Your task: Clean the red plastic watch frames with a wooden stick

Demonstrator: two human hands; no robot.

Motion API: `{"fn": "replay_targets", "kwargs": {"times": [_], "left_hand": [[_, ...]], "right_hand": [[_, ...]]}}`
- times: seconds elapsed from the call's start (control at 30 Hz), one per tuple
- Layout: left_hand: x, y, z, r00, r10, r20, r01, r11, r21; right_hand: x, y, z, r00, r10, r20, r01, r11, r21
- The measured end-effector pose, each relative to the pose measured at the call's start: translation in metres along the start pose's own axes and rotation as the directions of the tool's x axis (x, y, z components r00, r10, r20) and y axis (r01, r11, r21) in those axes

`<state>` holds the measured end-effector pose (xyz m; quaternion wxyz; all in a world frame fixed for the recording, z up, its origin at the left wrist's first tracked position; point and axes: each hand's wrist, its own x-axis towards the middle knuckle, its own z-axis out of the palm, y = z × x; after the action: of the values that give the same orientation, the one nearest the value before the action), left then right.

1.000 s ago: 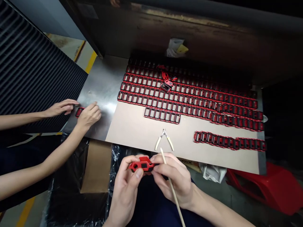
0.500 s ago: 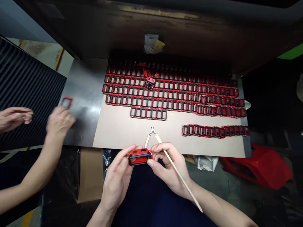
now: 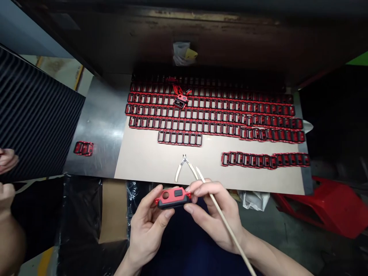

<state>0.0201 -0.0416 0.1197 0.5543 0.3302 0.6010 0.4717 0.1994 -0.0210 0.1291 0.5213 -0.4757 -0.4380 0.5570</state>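
I hold a small red and black plastic casing (image 3: 173, 197) between both hands, just in front of the table's near edge. My left hand (image 3: 149, 226) pinches its left end with thumb and fingers. My right hand (image 3: 214, 214) grips its right end and also carries a thin wooden stick (image 3: 227, 226) that slants down to the right. The casing's flat side with a round hole faces up.
Rows of red and black frames (image 3: 212, 115) cover a beige board (image 3: 143, 157), with small cream-handled cutters (image 3: 185, 166) near its front edge. A pair of frames (image 3: 83, 148) lies on the metal table (image 3: 100, 126). Another person's hands (image 3: 7, 172) are at far left. A red stool (image 3: 324, 211) stands at right.
I have turned the casing over, its holed flat side now up. The other person's hands drew back to the left, leaving a pair of frames on the metal table.
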Motion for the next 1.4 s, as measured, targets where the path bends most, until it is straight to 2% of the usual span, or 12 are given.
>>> {"fn": "replay_targets", "kwargs": {"times": [0.13,0.27,0.53,0.67,0.8,0.97,1.1,1.2,1.27,1.3,1.33,1.4], "left_hand": [[0.008,0.01,0.007,0.995,0.08,0.065,-0.079,0.997,-0.021],[0.013,0.012,0.011,0.999,-0.013,0.042,0.016,0.998,-0.068],[0.007,-0.003,0.009,0.994,-0.104,-0.034,0.102,0.993,-0.068],[0.005,-0.007,0.008,0.988,-0.144,-0.049,0.141,0.989,-0.05],[0.0,-0.001,0.021,0.984,-0.171,-0.043,0.167,0.982,-0.086],[-0.008,0.012,0.038,0.945,-0.326,-0.023,0.317,0.931,-0.183],[-0.008,0.014,0.042,0.928,-0.372,0.021,0.37,0.911,-0.181],[-0.009,0.015,0.045,0.918,-0.396,0.017,0.392,0.9,-0.19],[-0.011,0.015,0.048,0.917,-0.399,0.014,0.394,0.898,-0.195],[-0.011,0.014,0.049,0.917,-0.399,0.015,0.394,0.898,-0.194],[-0.011,0.011,0.049,0.919,-0.394,0.018,0.39,0.902,-0.184],[-0.008,0.001,0.049,0.939,-0.345,0.007,0.343,0.931,-0.126]], "right_hand": [[0.005,0.0,-0.007,0.957,0.281,0.074,-0.29,0.914,0.284],[0.007,0.004,-0.013,0.91,0.364,0.197,-0.413,0.834,0.367],[0.005,0.006,-0.016,0.867,0.447,0.22,-0.498,0.767,0.405],[0.004,0.008,-0.017,0.899,0.4,0.181,-0.439,0.815,0.379],[0.003,0.008,-0.022,0.923,0.356,0.143,-0.384,0.87,0.31],[0.003,0.002,-0.026,0.834,0.526,0.163,-0.54,0.721,0.434],[0.003,-0.001,-0.028,0.774,0.597,0.211,-0.608,0.608,0.51],[0.001,-0.003,-0.03,0.752,0.617,0.234,-0.632,0.572,0.523],[-0.002,-0.001,-0.032,0.765,0.601,0.233,-0.624,0.6,0.501],[-0.005,0.001,-0.033,0.788,0.574,0.223,-0.604,0.652,0.458],[-0.008,0.004,-0.036,0.834,0.517,0.192,-0.55,0.752,0.363],[-0.014,0.016,-0.043,0.941,0.321,0.107,-0.326,0.945,0.036]]}}
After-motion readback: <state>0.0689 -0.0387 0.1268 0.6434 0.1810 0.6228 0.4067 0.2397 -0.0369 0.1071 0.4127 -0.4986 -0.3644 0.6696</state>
